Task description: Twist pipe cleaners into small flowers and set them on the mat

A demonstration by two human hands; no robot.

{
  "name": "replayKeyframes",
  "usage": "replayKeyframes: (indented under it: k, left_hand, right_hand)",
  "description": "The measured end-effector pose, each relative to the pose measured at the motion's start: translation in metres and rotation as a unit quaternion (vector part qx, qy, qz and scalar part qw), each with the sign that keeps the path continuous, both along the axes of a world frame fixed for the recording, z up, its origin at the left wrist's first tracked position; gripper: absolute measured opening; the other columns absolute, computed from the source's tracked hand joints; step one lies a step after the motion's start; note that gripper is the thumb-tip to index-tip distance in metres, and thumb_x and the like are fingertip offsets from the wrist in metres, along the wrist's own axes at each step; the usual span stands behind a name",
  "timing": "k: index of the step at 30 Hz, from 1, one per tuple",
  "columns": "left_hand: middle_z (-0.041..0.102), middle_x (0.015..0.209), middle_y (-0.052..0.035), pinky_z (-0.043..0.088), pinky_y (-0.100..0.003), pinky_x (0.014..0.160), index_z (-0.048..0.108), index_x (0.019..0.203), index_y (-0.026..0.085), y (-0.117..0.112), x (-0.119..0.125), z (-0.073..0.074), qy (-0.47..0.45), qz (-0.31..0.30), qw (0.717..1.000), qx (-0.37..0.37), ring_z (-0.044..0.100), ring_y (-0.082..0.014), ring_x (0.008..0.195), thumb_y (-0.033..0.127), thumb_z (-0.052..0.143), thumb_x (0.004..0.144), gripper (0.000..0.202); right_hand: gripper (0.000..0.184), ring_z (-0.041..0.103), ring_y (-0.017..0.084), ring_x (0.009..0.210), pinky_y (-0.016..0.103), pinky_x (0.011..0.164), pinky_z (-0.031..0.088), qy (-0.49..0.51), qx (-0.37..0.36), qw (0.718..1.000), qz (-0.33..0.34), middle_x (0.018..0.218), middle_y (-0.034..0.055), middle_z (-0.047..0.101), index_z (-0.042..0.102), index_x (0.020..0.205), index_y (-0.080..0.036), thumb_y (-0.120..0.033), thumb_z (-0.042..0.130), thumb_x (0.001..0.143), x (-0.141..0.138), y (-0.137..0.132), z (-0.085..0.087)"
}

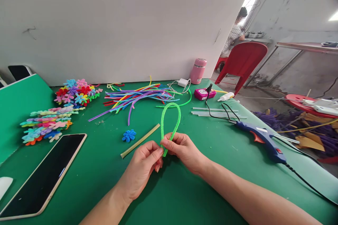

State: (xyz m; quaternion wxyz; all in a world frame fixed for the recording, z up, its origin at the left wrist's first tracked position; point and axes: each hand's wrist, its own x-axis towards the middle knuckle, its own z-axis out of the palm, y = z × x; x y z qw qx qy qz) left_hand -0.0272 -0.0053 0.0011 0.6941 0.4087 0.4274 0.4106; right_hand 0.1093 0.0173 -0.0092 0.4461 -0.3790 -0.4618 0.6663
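- The left hand [144, 167] and right hand [185, 151] meet just above the near middle of the green worktop [185, 197]. The fingers of both are closed in a pinch on one green pipe cleaner [171, 112].
- The pipe cleaner is bent into a single tall loop that stands away from the person. Its two ends cross between the fingertips, and the pinch at that crossing seems to be what holds the loop shut.
- One blue flower [129, 135] lies alone just left of the hands, next to one yellowish stick [139, 140] set aslant. Both are within easy reach.
- A loose bundle of pipe cleaners [137, 98] in many colours is fanned out behind the loop, too many to count. They probably lie spread so that single colours can be picked out.
- Two heaps of flowers sit at the far left, one bright [76, 93] and one pastel [47, 124], apart from the open middle.
- On the right, one blue glue gun [261, 139] rests on its side, its cord trailing off the edge. About three clear glue sticks [216, 112] lie side by side just behind it.
- One phone [44, 175] lies flat at the near left with its screen dark.
- One pink bottle [198, 71] stands upright against the white board at the back.
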Motion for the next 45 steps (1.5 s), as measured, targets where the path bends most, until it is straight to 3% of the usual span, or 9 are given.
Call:
replayKeyframes:
  k: [15,24,41,45]
  left_hand:
    - [0.043,0.057,0.0044,0.033,-0.022,0.052,0.05,0.068,0.016,-0.0013,-0.0015,-0.0045,0.063,-0.035,0.996,0.054,0.038,-0.0088,0.054,0.033,0.052,0.077,0.02]
    - [0.042,0.055,0.0038,0.032,-0.022,0.049,0.048,0.065,0.016,-0.0024,0.0016,-0.0059,0.112,-0.053,0.988,0.088,0.038,-0.0087,0.052,0.035,0.047,0.081,0.025]
    - [0.04,0.054,0.0043,0.031,-0.021,0.048,0.043,0.063,0.017,-0.003,0.0031,-0.0023,0.13,-0.047,0.987,0.087,0.036,-0.0087,0.051,0.035,0.046,0.08,0.025]
    - [0.037,0.053,0.0053,0.029,-0.021,0.047,0.041,0.06,0.018,-0.003,0.0015,-0.003,0.167,-0.068,0.978,0.101,0.034,-0.0083,0.05,0.039,0.044,0.081,0.03]
  right_hand:
    - [0.029,0.034,0.006,0.052,0.021,0.051,0.029,-0.023,0.088,0.996,0.014,0.055,-0.0052,0.042,0.053,0.063,-0.014,-0.04,0.061,0.071,-0.0002,-0.0018,-0.0011]
    - [0.026,0.042,0.007,0.051,0.021,0.052,0.035,-0.009,0.086,0.996,0.022,0.055,-0.0037,0.046,0.051,0.064,-0.014,-0.037,0.06,0.073,-0.0006,-0.0016,0.0]
    - [0.024,0.039,0.006,0.05,0.02,0.051,0.033,0.003,0.074,0.997,-0.011,0.054,-0.0045,0.046,0.054,0.065,-0.014,-0.036,0.062,0.07,-0.0035,-0.001,-0.0018]
    - [0.025,0.04,0.007,0.056,0.021,0.052,0.031,-0.019,0.068,0.995,-0.066,0.062,-0.0035,0.048,0.06,0.082,-0.015,-0.036,0.064,0.069,0.0008,0.0018,0.0028]
